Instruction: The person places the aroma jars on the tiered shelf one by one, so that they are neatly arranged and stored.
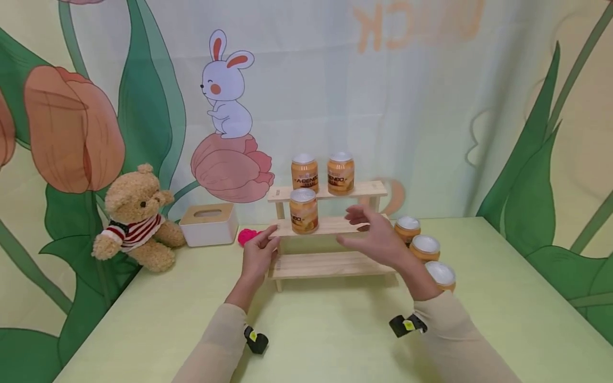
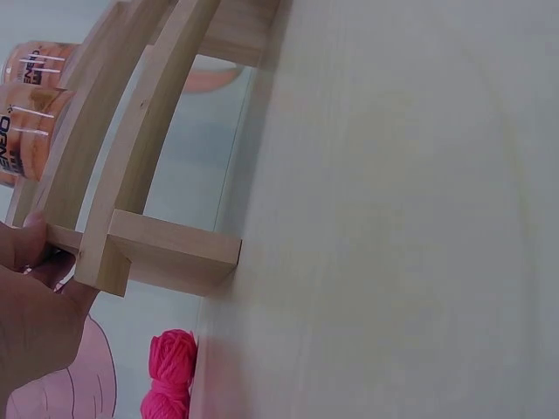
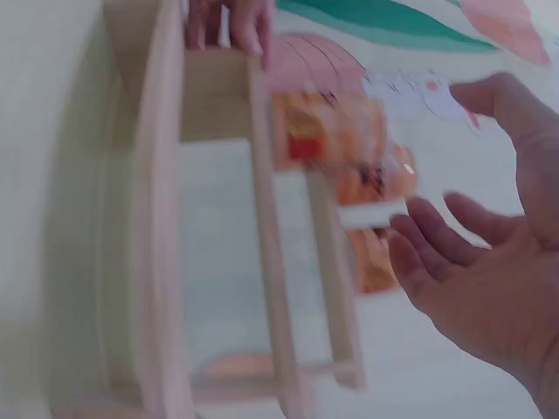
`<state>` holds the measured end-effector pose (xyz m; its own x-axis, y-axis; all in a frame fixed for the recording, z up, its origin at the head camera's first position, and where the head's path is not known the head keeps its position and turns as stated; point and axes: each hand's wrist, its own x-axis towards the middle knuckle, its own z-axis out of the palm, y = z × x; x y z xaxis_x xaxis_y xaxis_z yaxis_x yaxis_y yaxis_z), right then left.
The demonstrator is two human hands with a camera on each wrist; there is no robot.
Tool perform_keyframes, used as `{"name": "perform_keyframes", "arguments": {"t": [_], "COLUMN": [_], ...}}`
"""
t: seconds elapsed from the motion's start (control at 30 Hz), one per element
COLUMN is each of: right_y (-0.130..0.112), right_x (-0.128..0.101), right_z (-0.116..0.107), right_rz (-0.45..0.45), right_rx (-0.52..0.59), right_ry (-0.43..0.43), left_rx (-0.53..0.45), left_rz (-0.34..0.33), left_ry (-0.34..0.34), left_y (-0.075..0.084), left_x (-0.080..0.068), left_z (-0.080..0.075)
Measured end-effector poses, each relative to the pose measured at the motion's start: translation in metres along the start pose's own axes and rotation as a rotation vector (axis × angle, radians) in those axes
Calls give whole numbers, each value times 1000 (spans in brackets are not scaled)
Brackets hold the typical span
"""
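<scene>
A three-step wooden display rack (image 1: pixel 330 264) stands on the table. My left hand (image 1: pixel 259 254) pinches the left end of its middle board, thumb and fingers about the wood (image 2: pixel 61 236). An orange can (image 1: pixel 304 213) with a silver lid stands on that middle board, left of its centre. Two more such cans, a left one (image 1: pixel 305 173) and a right one (image 1: pixel 340 174), are side by side on the top board. My right hand (image 1: pixel 378 234) hovers by the right part of the middle board, fingers spread and apart from the cans; its palm (image 3: pixel 489 297) holds nothing.
Right of the rack, several orange cans (image 1: pixel 425 248) form a row on the table (image 1: pixel 325 340). Pink yarn (image 1: pixel 248 236) lies behind my left hand. Farther left are a white tissue box (image 1: pixel 209 225) and a teddy bear (image 1: pixel 139 218). A printed curtain (image 1: pixel 306 80) hangs behind.
</scene>
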<state>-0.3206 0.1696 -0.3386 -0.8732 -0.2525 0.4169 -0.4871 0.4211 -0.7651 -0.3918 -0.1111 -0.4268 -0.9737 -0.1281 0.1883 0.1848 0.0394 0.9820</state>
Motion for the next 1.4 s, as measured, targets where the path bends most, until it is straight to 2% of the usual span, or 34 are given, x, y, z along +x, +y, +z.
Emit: {"name": "perform_keyframes", "arguments": {"t": [0.1, 0.2, 0.43, 0.57, 0.7, 0.83, 0.97, 1.17, 1.4], "right_y": [4, 11, 32, 50, 76, 105, 125, 136, 143], "right_x": [-12, -22, -40, -55, -68, -79, -85, -89, -91], "right_z": [-28, -55, -104, -129, -148, -159, -162, -160, -153], "right_rz": [-42, -48, -21, 22, 39, 49, 103, 203, 219], "right_rx": [-15, -39, -96, -126, -33, 106, 165, 227, 281], "right_ry": [-75, -138, -156, -209, -303, -383, -455, -544, -588], "left_rx": [1, 4, 9, 15, 18, 21, 19, 21, 22], "left_rz": [13, 14, 1, 5, 13, 4, -1, -1, -3], "left_ry": [8, 10, 8, 16, 17, 11, 18, 20, 17], "left_y": [2, 3, 1, 2, 2, 1, 0, 1, 4], "left_x": [-1, -1, -1, -1, -1, -1, -2, -3, -5], "left_z": [0, 1, 1, 1, 1, 2, 2, 3, 2]}}
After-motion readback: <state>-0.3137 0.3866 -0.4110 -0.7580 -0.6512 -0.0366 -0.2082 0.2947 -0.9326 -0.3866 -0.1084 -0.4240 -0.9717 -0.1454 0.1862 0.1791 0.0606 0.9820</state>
